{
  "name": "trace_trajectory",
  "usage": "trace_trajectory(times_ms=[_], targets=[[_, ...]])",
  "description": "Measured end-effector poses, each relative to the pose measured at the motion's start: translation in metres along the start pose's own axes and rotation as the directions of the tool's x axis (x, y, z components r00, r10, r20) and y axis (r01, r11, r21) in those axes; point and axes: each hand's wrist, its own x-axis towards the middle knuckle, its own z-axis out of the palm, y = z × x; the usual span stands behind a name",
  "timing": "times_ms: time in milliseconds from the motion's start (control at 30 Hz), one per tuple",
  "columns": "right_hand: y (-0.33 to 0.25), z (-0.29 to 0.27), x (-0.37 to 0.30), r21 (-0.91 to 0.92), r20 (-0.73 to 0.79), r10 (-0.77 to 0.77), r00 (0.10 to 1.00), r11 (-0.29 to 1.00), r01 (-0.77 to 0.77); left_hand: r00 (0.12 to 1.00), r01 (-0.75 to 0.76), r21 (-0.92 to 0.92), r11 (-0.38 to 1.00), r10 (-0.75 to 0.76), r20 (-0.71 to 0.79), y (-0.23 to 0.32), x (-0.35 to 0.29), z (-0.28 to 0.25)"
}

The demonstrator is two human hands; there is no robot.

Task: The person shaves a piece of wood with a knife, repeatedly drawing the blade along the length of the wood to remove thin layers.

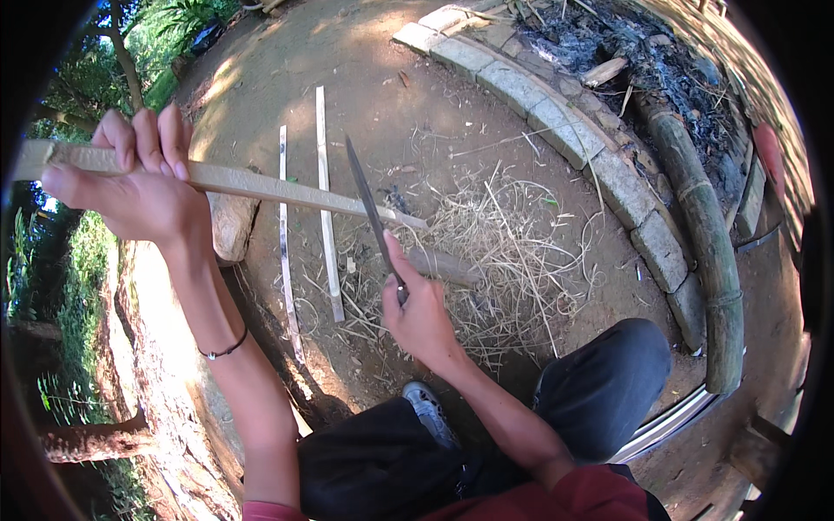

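My left hand [148,178], raised at the left, is closed around a long pale strip of split bamboo [287,189]. The strip slants down to the right, its tip over a heap of shavings. In my right hand [420,313] is a knife [368,195] with a long dark blade pointing up and away from me, the index finger stretched along it. The blade crosses the strip near its far end; whether its edge touches is hard to see. Curly pale shavings [512,252] lie on the ground beyond my right hand, around a short log [443,266].
Two slim strips, one [284,217] left of another [327,200], lie on the dirt. A curved brick border [556,130] edges an ash-filled fire pit [608,43] at the right. A thick bamboo pole [708,252] rests beside it. My bent knee [608,382] is at the lower right.
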Motion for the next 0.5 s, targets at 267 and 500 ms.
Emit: trace_trajectory(times_ms=[267,500], targets=[[0.047,0.002,0.01,-0.017,-0.021,0.011,1.0,1.0,-0.011,0.998,0.014,-0.009,1.0,-0.014,-0.057,-0.003,0.008,-0.003],[0.068,0.006,0.002,-0.043,-0.023,0.083,0.996,0.996,-0.084,0.998,0.044,-0.024,0.999,-0.045,-0.041,-0.003,0.003,0.002]])
